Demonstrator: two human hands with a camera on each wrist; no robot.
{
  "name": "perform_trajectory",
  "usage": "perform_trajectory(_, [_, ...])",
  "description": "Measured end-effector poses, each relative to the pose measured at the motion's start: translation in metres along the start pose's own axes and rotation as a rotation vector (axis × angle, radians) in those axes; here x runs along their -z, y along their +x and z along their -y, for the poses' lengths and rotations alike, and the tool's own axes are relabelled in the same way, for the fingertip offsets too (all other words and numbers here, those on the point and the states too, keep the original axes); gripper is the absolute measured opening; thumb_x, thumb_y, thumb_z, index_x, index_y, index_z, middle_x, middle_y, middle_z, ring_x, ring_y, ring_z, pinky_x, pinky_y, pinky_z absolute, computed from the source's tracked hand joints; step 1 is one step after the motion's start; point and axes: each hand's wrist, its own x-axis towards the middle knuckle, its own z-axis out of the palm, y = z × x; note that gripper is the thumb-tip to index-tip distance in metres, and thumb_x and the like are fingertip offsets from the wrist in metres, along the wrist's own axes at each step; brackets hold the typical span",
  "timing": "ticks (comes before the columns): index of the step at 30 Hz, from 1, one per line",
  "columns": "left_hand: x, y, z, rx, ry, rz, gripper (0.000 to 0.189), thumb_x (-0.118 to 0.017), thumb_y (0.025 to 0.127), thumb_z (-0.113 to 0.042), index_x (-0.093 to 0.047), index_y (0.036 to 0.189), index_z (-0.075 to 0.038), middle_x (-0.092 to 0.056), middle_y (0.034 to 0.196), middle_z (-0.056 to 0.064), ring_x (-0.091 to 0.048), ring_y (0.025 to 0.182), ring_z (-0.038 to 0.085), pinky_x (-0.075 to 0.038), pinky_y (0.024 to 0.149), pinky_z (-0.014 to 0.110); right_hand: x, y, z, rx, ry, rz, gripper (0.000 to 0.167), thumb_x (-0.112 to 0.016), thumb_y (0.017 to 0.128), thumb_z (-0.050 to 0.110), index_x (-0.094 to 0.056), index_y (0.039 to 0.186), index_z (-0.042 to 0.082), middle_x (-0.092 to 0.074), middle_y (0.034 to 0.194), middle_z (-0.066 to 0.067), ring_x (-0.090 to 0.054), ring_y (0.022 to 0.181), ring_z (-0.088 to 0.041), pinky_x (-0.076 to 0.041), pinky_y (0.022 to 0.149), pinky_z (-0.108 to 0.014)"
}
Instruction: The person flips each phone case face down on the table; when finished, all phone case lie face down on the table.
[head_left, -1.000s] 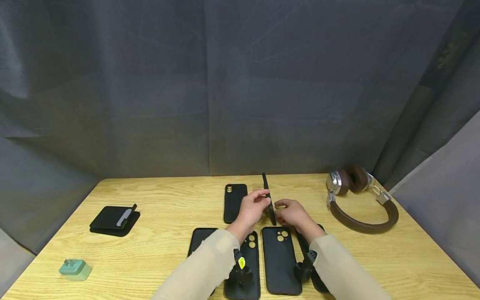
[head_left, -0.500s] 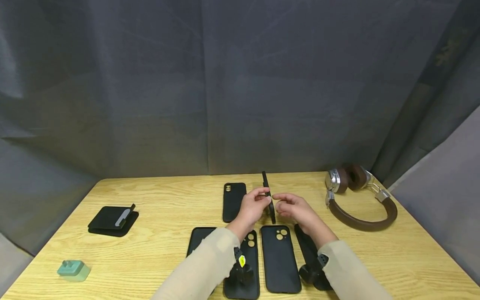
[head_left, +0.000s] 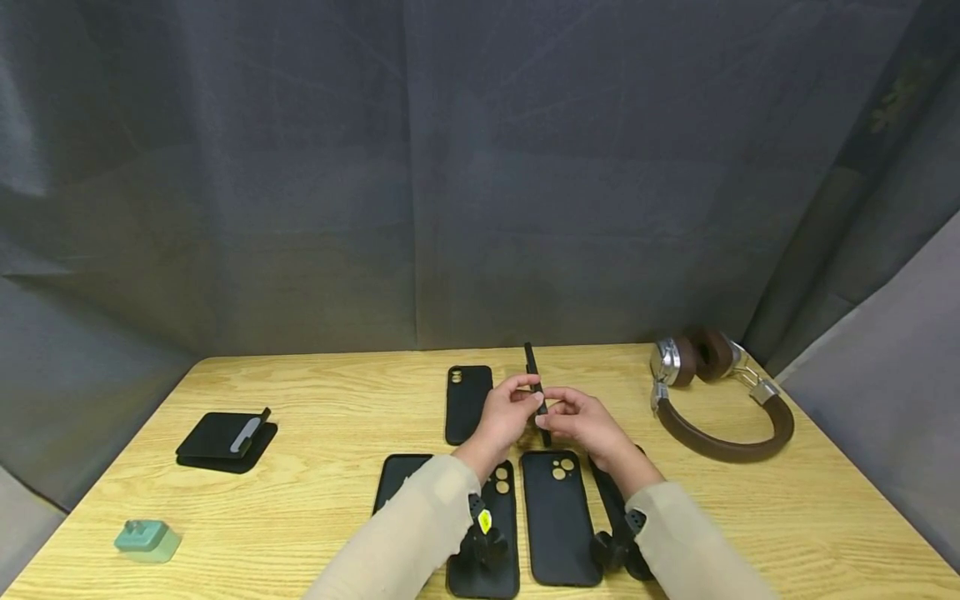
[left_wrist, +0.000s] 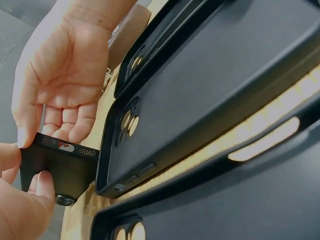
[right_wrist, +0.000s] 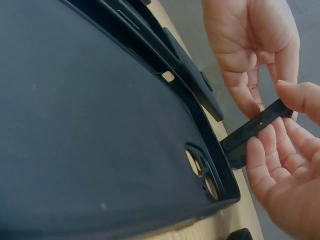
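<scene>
A black phone case (head_left: 533,367) stands on its edge between both hands, seen nearly edge-on in the head view. In the left wrist view, the case (left_wrist: 65,167) shows a port cutout and speaker holes along one end. My left hand (head_left: 501,421) pinches its left side, thumb lying against the flat face. From the right, my right hand (head_left: 592,429) pinches the near part of the edge with thumb and fingers. Close in front lies another black phone case (head_left: 561,517) with camera cutouts, beside a similar phone case (head_left: 506,575) partly covered by the left sleeve.
Behind the left hand lies another phone case (head_left: 468,404). A black card holder (head_left: 217,433) and a green charger plug (head_left: 147,540) are at left. Brown headphones (head_left: 731,450) sit at right. A dark object (head_left: 611,492) lies under the right wrist. A grey curtain (head_left: 480,183) hangs behind the table.
My right hand draws back slightly from the upright phone case with its fingers parted, then comes back left and pinches its edge. My left hand keeps its hold in place.
</scene>
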Motion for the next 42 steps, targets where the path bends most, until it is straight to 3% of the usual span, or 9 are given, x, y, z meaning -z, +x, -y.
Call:
perform_trajectory(6, [0.001, 0.001, 0.0, -0.007, -0.002, -0.01, 0.027, -0.056, 0.093, -0.015, -0.061, 0.119, -0.016, -0.059, 0.104, 0.008, -0.055, 0.087, 0.017, -0.043, 0.064, 0.03, -0.002, 0.002, -0.002, 0.003, 0.011, -0.003, 0.053, -0.065, 0.085, 0.013, -0.045, 0.132, -0.001, -0.057, 0.083, 0.0, -0.058, 0.081, -0.02, -0.05, 0.08, -0.039])
perform_trajectory(11, [0.001, 0.001, 0.003, -0.021, -0.065, -0.07, 0.031, -0.055, 0.092, -0.012, -0.059, 0.123, -0.012, -0.055, 0.11, 0.01, -0.054, 0.087, 0.018, -0.045, 0.07, 0.032, -0.002, 0.001, -0.001, 0.003, 0.026, -0.005, 0.054, -0.064, 0.085, 0.012, -0.043, 0.133, -0.002, -0.057, 0.082, 0.0, -0.058, 0.079, -0.019, -0.05, 0.08, -0.038])
perform_trajectory(16, [0.003, 0.002, 0.007, -0.049, -0.147, -0.121, 0.031, -0.052, 0.092, -0.008, -0.059, 0.122, -0.005, -0.056, 0.111, 0.016, -0.057, 0.092, 0.028, -0.049, 0.078, 0.038, 0.0, -0.002, 0.002, -0.006, 0.054, -0.031, 0.055, -0.064, 0.084, 0.01, -0.043, 0.133, -0.002, -0.057, 0.083, 0.0, -0.058, 0.079, -0.018, -0.05, 0.077, -0.034])
perform_trajectory(19, [0.004, 0.002, 0.009, -0.042, -0.168, -0.135, 0.03, -0.052, 0.093, -0.009, -0.059, 0.122, -0.004, -0.057, 0.114, 0.019, -0.057, 0.102, 0.033, -0.048, 0.087, 0.043, 0.002, -0.004, 0.004, 0.0, 0.081, -0.042, 0.055, -0.063, 0.084, 0.009, -0.042, 0.134, -0.003, -0.057, 0.083, 0.001, -0.058, 0.078, -0.015, -0.05, 0.075, -0.032])
perform_trajectory(22, [0.005, 0.002, 0.012, -0.025, -0.172, -0.14, 0.033, -0.052, 0.092, -0.009, -0.056, 0.124, -0.003, -0.057, 0.114, 0.021, -0.057, 0.102, 0.035, -0.047, 0.088, 0.043, 0.003, -0.005, 0.006, 0.006, 0.131, -0.045, 0.055, -0.061, 0.085, 0.007, -0.04, 0.134, -0.004, -0.057, 0.084, 0.002, -0.058, 0.077, -0.012, -0.051, 0.076, -0.031])
perform_trajectory(28, [0.006, -0.003, 0.014, 0.017, -0.146, -0.085, 0.04, -0.05, 0.093, -0.011, -0.048, 0.132, -0.001, -0.055, 0.118, 0.022, -0.058, 0.105, 0.036, -0.047, 0.089, 0.042, 0.005, -0.009, 0.01, 0.026, 0.226, -0.041, 0.056, -0.059, 0.087, 0.006, -0.036, 0.137, -0.004, -0.055, 0.085, 0.002, -0.06, 0.076, -0.009, -0.052, 0.079, -0.031])
perform_trajectory(35, [0.001, -0.006, 0.017, 0.057, -0.177, 0.003, 0.045, -0.05, 0.095, -0.014, -0.041, 0.136, 0.003, -0.059, 0.117, 0.02, -0.062, 0.103, 0.028, -0.048, 0.09, 0.041, 0.007, -0.013, 0.012, 0.035, 0.313, -0.033, 0.057, -0.056, 0.088, 0.005, -0.031, 0.138, -0.006, -0.056, 0.088, -0.001, -0.062, 0.078, -0.008, -0.052, 0.081, -0.03])
perform_trajectory(42, [0.003, -0.007, 0.018, 0.053, -0.207, -0.007, 0.041, -0.053, 0.093, -0.01, -0.046, 0.132, 0.001, -0.062, 0.113, 0.018, -0.063, 0.088, 0.018, -0.051, 0.084, 0.04, 0.01, -0.018, 0.01, 0.042, 0.366, -0.022, 0.059, -0.055, 0.087, 0.002, -0.027, 0.139, -0.008, -0.057, 0.089, 0.001, -0.062, 0.077, -0.008, -0.053, 0.078, -0.027])
